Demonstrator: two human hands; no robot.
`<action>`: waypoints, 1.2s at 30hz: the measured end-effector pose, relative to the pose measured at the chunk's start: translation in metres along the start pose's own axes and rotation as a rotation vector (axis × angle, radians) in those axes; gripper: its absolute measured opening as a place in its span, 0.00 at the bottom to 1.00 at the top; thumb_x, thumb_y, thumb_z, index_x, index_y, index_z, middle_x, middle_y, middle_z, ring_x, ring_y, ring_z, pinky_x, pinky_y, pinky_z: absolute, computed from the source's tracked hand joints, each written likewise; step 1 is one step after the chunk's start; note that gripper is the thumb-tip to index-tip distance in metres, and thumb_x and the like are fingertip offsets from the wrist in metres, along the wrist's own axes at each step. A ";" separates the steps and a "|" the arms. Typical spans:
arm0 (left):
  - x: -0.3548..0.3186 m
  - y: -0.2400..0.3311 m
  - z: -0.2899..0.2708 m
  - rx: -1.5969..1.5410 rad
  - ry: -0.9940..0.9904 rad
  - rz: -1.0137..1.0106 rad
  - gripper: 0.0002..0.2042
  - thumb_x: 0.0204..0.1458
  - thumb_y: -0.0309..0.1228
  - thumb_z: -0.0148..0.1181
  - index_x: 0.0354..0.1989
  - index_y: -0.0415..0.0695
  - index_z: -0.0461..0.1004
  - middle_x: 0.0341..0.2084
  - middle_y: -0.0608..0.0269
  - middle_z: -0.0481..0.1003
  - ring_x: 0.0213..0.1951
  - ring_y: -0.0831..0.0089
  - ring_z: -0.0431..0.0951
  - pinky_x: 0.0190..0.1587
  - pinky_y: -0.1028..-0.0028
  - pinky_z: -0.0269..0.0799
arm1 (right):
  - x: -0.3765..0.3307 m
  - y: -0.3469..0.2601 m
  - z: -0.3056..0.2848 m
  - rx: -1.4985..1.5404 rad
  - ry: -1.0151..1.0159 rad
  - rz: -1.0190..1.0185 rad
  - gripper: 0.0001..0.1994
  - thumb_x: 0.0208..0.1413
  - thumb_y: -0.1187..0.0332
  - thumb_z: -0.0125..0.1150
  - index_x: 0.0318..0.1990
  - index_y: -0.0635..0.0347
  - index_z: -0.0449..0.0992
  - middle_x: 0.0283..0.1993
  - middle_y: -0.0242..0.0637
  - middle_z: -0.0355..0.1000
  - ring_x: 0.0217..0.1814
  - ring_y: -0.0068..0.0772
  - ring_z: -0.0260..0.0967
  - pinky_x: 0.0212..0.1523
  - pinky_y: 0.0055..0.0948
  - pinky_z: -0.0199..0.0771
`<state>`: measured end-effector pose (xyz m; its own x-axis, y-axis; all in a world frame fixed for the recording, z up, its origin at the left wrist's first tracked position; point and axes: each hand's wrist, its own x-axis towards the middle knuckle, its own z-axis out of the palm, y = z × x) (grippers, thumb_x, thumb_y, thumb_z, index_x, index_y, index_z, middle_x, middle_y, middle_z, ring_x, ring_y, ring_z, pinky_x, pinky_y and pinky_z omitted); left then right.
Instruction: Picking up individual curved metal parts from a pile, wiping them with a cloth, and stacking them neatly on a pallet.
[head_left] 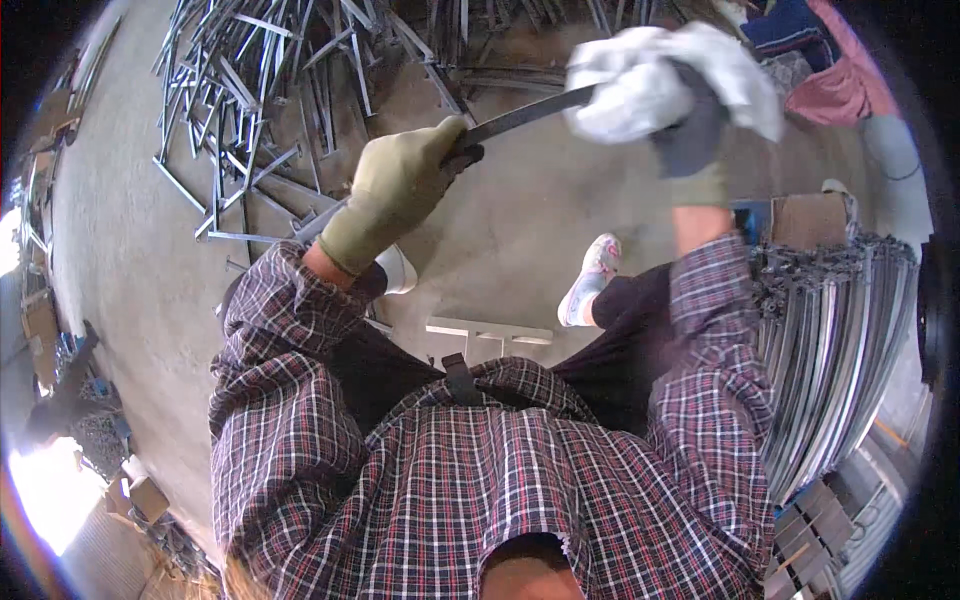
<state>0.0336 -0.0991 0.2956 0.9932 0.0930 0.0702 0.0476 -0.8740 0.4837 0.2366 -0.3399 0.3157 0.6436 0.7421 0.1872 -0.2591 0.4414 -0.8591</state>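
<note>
My left hand (392, 190), in an olive work glove, is closed round a long, flat, dark metal bar (532, 114). From that grip the bar rises to the right, where its far end goes out of sight under a bunched white cloth (632, 92). My right hand (694, 135), gloved in olive and dark grey, clasps the cloth against the bar. Motion blurs this hand and the cloth, and the cloth hides some of the fingers. A grey metal length (322, 218) shows beside my left wrist; whether it is the same bar I cannot tell.
Metal frames and bars (250, 100) lie in a tangled heap at the far left. Bundled long metal strips (830, 350) are stacked at the right. A pale metal piece (488, 330) is between my legs. Pink fabric (840, 85) lies at the far right.
</note>
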 end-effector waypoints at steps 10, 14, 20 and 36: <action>0.014 -0.051 -0.055 0.491 0.352 -0.013 0.10 0.56 0.34 0.64 0.46 0.50 0.80 0.36 0.62 0.80 0.38 0.55 0.81 0.39 0.60 0.76 | -0.031 0.000 0.021 -0.407 0.183 0.165 0.21 0.71 0.56 0.49 0.61 0.60 0.70 0.57 0.37 0.73 0.58 0.30 0.73 0.54 0.30 0.79; 0.023 -0.037 -0.055 0.685 0.227 0.126 0.11 0.54 0.35 0.63 0.45 0.53 0.79 0.34 0.68 0.76 0.39 0.63 0.79 0.39 0.61 0.75 | -0.011 -0.021 0.046 -0.456 -0.318 0.031 0.17 0.66 0.59 0.56 0.54 0.62 0.75 0.50 0.39 0.76 0.54 0.33 0.75 0.52 0.33 0.79; 0.036 -0.017 -0.043 0.712 0.201 0.547 0.12 0.52 0.36 0.60 0.45 0.54 0.77 0.32 0.71 0.73 0.39 0.68 0.78 0.52 0.64 0.71 | -0.026 0.061 0.039 -1.691 -0.290 -0.301 0.17 0.52 0.64 0.67 0.49 0.59 0.78 0.45 0.48 0.78 0.46 0.55 0.77 0.50 0.46 0.78; 0.003 0.003 0.034 -0.008 0.266 0.035 0.33 0.56 0.37 0.68 0.68 0.44 0.62 0.54 0.44 0.74 0.56 0.44 0.74 0.59 0.55 0.70 | -0.001 0.099 0.013 0.064 0.206 0.104 0.18 0.68 0.68 0.57 0.63 0.62 0.73 0.59 0.34 0.74 0.59 0.28 0.73 0.61 0.31 0.75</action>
<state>0.0403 -0.1178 0.2679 0.9313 0.1857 0.3132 0.0118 -0.8751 0.4838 0.2007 -0.2903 0.2364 0.7428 0.6695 -0.0071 -0.3721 0.4040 -0.8357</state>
